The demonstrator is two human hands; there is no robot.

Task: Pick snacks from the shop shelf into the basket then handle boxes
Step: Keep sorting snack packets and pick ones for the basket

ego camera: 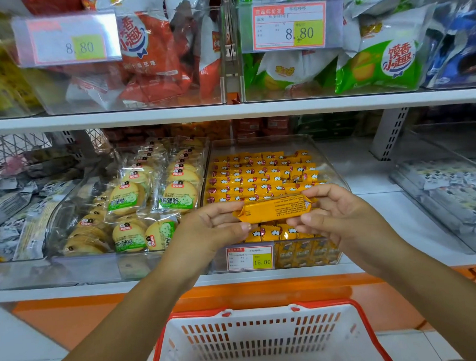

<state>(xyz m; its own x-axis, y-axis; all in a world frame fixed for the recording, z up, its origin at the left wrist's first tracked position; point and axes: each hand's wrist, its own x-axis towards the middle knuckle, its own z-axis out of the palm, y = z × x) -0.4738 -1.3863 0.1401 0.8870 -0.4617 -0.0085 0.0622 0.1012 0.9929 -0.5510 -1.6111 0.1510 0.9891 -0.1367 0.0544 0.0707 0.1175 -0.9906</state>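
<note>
The white, red-rimmed basket (259,317) sits at six o'clock. Above it, the left hand (211,230) and right hand (339,214) pinch opposite ends of a yellow snack packet (273,208), twelve o'clock from the basket, in front of a clear bin (323,160).

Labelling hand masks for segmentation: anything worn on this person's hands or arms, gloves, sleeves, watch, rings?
Nothing worn shows. The left hand and right hand are bare, no gloves or rings on the fingers. Both forearms are bare to the frame edge: no sleeve, watch or bracelet.
</note>
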